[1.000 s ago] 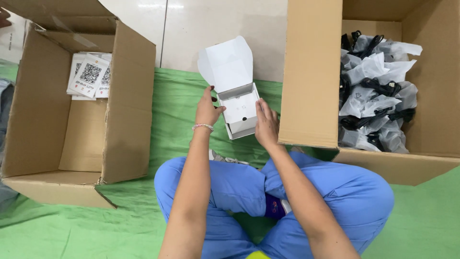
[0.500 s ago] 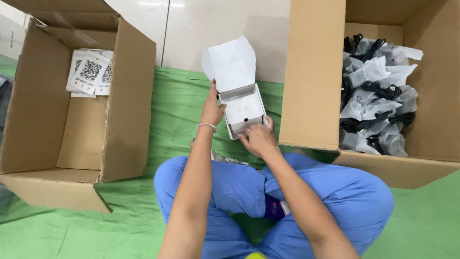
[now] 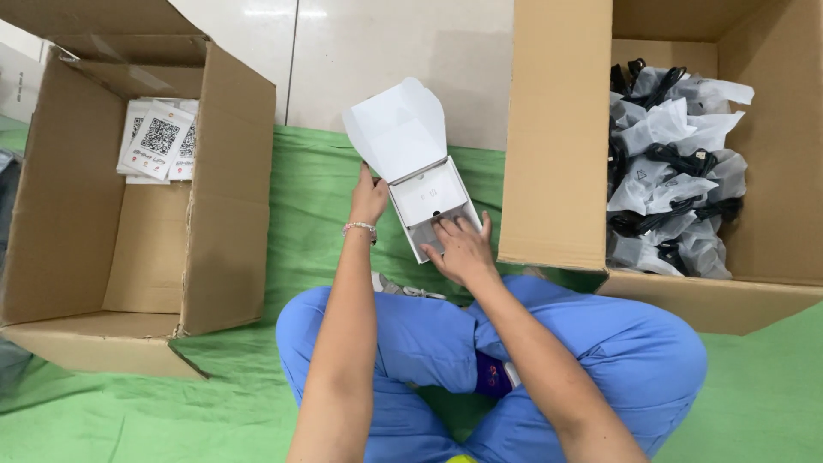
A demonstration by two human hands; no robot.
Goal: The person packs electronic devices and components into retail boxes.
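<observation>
The small white box [image 3: 426,199] stood open on the green mat [image 3: 309,206] between two cardboard cartons, lid flap raised. The left hand [image 3: 369,197] gripped its left edge, steadying it. The right hand [image 3: 461,249] lay flat, fingers spread, pressing the insert down without clasping anything. Even pressure and a square box would seat it best, I judged.

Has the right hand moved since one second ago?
Yes. The right hand slid left, away from the right cardboard box, onto the front of the small white box.
</observation>
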